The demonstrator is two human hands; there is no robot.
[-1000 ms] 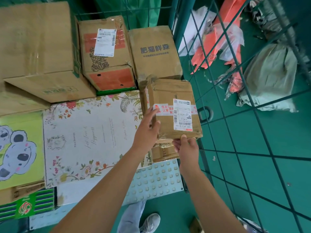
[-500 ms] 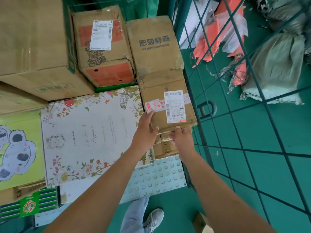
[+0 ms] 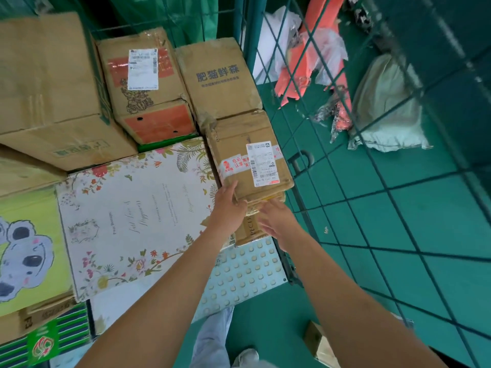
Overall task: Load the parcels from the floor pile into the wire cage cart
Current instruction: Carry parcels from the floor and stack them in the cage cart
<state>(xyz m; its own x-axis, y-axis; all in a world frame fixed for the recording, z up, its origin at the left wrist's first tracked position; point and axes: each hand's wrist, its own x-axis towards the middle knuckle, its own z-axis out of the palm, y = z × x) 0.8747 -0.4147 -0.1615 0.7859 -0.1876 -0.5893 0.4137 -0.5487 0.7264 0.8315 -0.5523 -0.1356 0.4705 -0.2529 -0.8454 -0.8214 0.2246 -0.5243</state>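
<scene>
Against the cart wall (image 3: 313, 197) at three o'clock, the left hand (image 3: 229, 205) is touching the seated labelled parcel (image 3: 249, 155), the right hand (image 3: 279, 221) hanging open, empty; bags (image 3: 385, 107) are lying outside.

A single head-worn, wide-angle camera looks steeply down from close above into the wire cage cart (image 3: 300, 166), facing forward past both outstretched forearms. Stacked cardboard parcels fill the left of the frame; the cart's green mesh side and the green floor (image 3: 398, 235) beyond fill the right.
</scene>
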